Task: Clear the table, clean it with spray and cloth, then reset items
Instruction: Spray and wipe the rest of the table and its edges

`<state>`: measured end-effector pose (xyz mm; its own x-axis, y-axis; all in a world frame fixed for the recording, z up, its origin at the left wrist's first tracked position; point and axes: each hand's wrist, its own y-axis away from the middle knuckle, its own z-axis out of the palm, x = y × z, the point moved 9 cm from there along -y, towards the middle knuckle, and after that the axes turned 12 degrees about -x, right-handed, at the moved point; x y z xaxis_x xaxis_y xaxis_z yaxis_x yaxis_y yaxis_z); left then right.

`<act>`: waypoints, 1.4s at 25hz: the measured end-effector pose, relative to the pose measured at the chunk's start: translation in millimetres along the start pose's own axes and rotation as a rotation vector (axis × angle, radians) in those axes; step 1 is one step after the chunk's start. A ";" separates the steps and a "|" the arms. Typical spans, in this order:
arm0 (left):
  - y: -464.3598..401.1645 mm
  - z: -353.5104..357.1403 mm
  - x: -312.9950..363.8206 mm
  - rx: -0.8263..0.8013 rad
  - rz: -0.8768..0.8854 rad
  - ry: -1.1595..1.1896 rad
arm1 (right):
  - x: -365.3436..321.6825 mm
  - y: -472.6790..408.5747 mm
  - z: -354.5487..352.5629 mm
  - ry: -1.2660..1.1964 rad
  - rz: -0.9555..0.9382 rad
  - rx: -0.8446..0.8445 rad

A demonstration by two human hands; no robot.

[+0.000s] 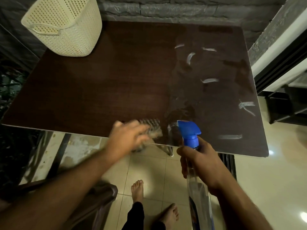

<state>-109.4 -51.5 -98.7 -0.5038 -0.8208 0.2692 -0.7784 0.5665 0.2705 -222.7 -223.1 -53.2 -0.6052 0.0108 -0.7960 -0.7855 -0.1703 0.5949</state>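
Note:
A dark brown table (116, 77) fills the view, its right half wet and streaked. My left hand (127, 138) lies on a striped cloth (152, 128) at the table's near edge; hand and cloth are blurred by motion. My right hand (199, 160) grips the neck of a clear spray bottle (197, 196) with a blue trigger head (189, 131), held just off the near edge, nozzle pointing left over the table.
A cream perforated basket (66, 25) stands on the table's far left corner. A stone wall (166, 9) runs behind. A dark chair (99, 196) sits at lower left beside my bare feet (137, 190) on the tiled floor. A door frame (279, 60) is at right.

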 end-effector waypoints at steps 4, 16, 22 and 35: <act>-85.3 -49.1 -99.9 0.082 -0.404 0.004 | 2.6 1.4 -9.8 0.028 -0.007 0.031; -113.4 -59.7 -95.3 0.118 -0.508 0.063 | -4.0 3.0 -25.3 -0.055 -0.011 0.061; -94.5 -22.0 15.7 0.091 -0.223 0.048 | -11.7 -4.4 -37.4 -0.069 0.030 0.048; -238.6 -84.9 -85.3 0.147 -0.465 0.102 | -82.5 -84.3 -101.2 -0.078 -0.018 0.158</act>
<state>151.2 -110.4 -107.7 -0.0574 -0.9685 0.2422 -0.9601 0.1201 0.2526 -93.5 -309.3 -49.0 -0.5944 0.0902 -0.7991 -0.8030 -0.0127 0.5958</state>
